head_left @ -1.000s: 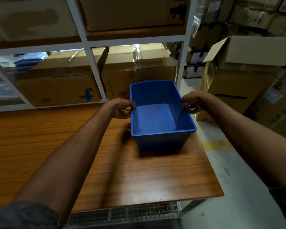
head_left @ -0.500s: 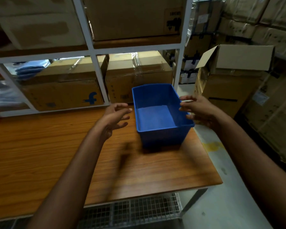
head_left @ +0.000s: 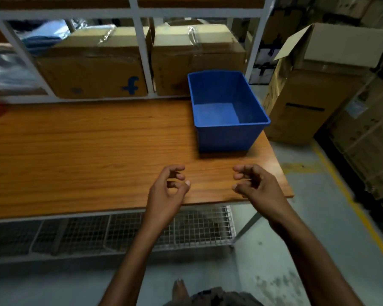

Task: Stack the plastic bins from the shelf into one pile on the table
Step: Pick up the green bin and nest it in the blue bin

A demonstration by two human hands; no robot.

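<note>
A blue plastic bin [head_left: 227, 111] stands upright and empty on the far right part of the wooden table [head_left: 86, 155], near its right edge. My left hand [head_left: 168, 191] hovers over the table's front edge, fingers loosely curled, holding nothing. My right hand [head_left: 254, 184] hovers beside it to the right, also loosely curled and empty. Both hands are well in front of the bin and apart from it. A white metal shelf [head_left: 139, 47] rises behind the table; no other bin shows on it.
Taped cardboard boxes [head_left: 93, 71] fill the shelf behind the table. An open cardboard box [head_left: 314, 89] stands on the floor to the right of the table. A wire mesh rack [head_left: 142, 230] sits under the table. A yellow line [head_left: 349, 202] marks the concrete floor.
Both hands let go of the blue bin and pulled back toward me to the table's front edge. The bin stays on the table. The view has backed away and tilted down.
</note>
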